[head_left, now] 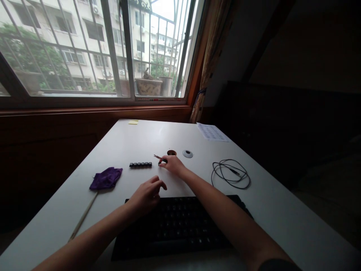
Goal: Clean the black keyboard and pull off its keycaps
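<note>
My right hand (173,165) is closed on a slim tool (158,157) with a thin metallic front end and a dark grip; its exact kind is unclear. At the fingertips, a small black keycap (159,163) shows just above the desk. To its left, several black keycaps (140,165) stand in a straight row. Loosely curled, my left hand (148,194) hovers over the top left of the black keyboard (175,222), its index finger apart and nothing visible in it. My right forearm crosses over the keyboard and hides part of its right side.
The white desk (158,137) stands below a barred window. A purple cloth (106,178) and a pale stick (84,216) lie left. A coiled black cable (231,173) is right. Behind are a cable hole (172,152), its round cover (187,153), a paper sheet (213,132) and yellow notes (133,122).
</note>
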`<state>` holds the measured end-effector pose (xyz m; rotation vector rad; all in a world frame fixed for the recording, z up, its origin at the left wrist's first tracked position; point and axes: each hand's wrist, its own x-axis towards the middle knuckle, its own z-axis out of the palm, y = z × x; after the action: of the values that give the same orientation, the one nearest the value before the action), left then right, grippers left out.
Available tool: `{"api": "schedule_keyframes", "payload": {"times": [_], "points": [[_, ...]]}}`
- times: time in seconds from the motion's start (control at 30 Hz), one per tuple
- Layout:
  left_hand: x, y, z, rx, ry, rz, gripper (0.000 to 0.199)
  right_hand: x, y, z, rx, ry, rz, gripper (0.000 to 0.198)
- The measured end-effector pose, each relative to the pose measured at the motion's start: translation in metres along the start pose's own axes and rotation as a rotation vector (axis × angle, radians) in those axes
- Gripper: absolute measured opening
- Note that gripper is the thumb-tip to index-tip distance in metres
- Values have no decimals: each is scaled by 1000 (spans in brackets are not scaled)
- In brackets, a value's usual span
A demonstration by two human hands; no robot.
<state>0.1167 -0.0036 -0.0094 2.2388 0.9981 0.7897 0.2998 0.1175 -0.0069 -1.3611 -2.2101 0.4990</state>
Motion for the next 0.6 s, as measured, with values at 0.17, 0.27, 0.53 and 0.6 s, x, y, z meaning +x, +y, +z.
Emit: {"api": "schedule_keyframes", "payload": {"times": [0.17, 0.27, 0.53, 0.6], "points": [[0, -1, 4, 39, 13, 16, 49, 14, 1, 15, 14, -29, 19, 16], [1, -2, 6, 64, 34, 35, 46, 16, 3, 19, 45, -45, 24, 19], [-1, -3, 8, 188, -37, 57, 27, 16, 16, 18, 131, -53, 37, 45], [-1, -3, 8, 187, -50, 51, 25, 16, 17, 17, 143, -73, 37, 42]]}}
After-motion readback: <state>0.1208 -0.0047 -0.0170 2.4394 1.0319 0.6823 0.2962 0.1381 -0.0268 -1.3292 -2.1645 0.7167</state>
